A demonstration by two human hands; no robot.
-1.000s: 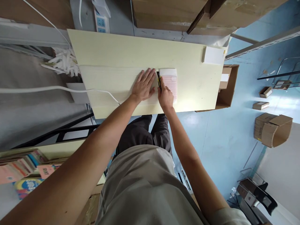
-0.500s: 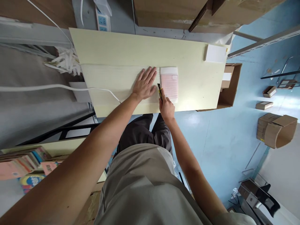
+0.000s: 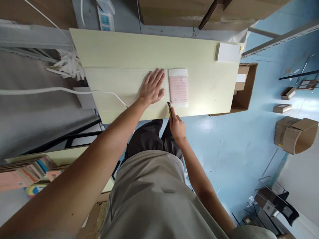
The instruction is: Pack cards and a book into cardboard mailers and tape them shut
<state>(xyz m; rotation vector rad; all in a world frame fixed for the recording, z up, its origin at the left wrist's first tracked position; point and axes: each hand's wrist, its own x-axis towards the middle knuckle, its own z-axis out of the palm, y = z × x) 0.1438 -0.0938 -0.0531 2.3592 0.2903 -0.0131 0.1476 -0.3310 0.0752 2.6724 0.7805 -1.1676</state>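
Note:
My left hand (image 3: pixel 152 88) lies flat, fingers spread, on a thin translucent sheet (image 3: pixel 117 79) that stretches across the left part of the pale yellow board (image 3: pixel 209 79). In my right hand (image 3: pixel 177 128) is a black and yellow utility knife (image 3: pixel 169 109), its blade pointing away from me at the board's near edge. Just right of my left hand lies a pink printed pack (image 3: pixel 178 88) with clear or whitish wrapping at its ends. A narrow line separates this pack from the sheet. The knife tip is close to the pack's lower left corner.
A white box (image 3: pixel 227 52) sits at the board's far right corner. An open cardboard box (image 3: pixel 243 94) stands beyond the right edge. White cable (image 3: pixel 59 89) crosses from the left. Large cartons (image 3: pixel 174 13) and a power strip (image 3: pixel 105 20) are behind the board.
My right hand has drawn the knife toward me, from beside the pack's middle down to its near corner. My left hand stays flat in place. The whole view has shifted slightly.

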